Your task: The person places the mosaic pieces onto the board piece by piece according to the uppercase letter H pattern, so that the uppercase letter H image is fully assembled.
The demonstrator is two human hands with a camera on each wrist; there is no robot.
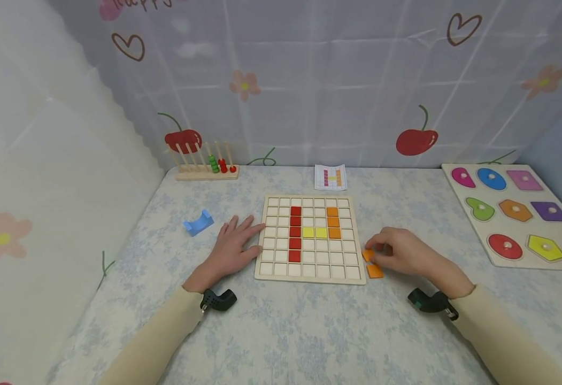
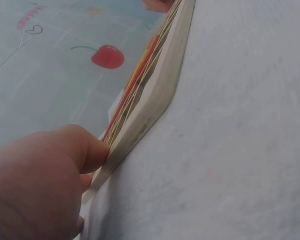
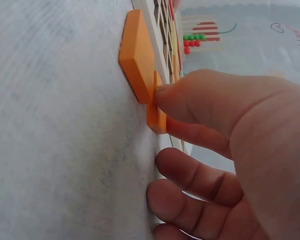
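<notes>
My left hand (image 1: 235, 242) lies spread on the table, its thumb and index fingertip touching the left edge of a wooden grid board (image 1: 309, 272). Set in the board are a column of several red tiles (image 1: 295, 231), two yellow tiles (image 1: 315, 232) and three orange tiles (image 1: 333, 222). Off the board's right edge, my right hand (image 1: 398, 251) pinches a loose orange tile (image 3: 156, 118) between thumb and index finger, low at the tabletop. Another orange tile (image 3: 136, 55) lies flat just in front of it. The right hand's other fingers are loosely bent.
Behind the board lies a printed pattern card (image 1: 330, 177). A peg stand with beads (image 1: 207, 174) stands at the back left, and a blue curved piece (image 1: 198, 222) lies left of my left hand. A shape puzzle board (image 1: 516, 214) occupies the right side.
</notes>
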